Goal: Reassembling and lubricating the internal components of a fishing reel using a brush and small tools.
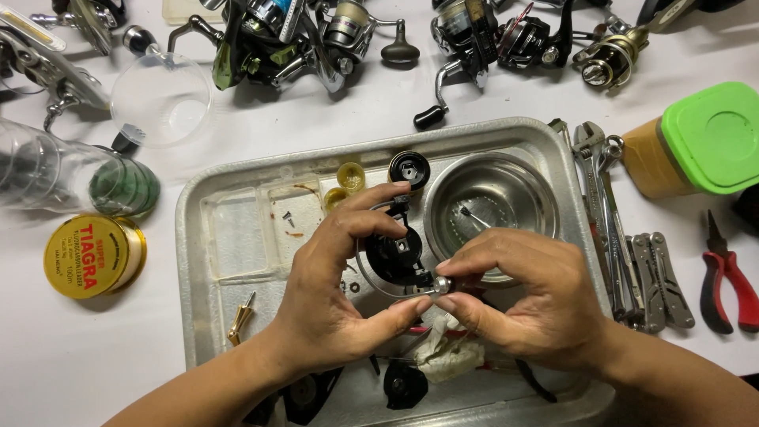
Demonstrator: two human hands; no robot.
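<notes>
black reel part (393, 257), green lid (714, 136), red pliers (729, 281)

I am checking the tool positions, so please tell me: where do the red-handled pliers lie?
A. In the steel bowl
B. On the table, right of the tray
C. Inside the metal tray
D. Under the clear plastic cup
B: the red-handled pliers lie on the white table, outside the metal tray, at its right.
</notes>
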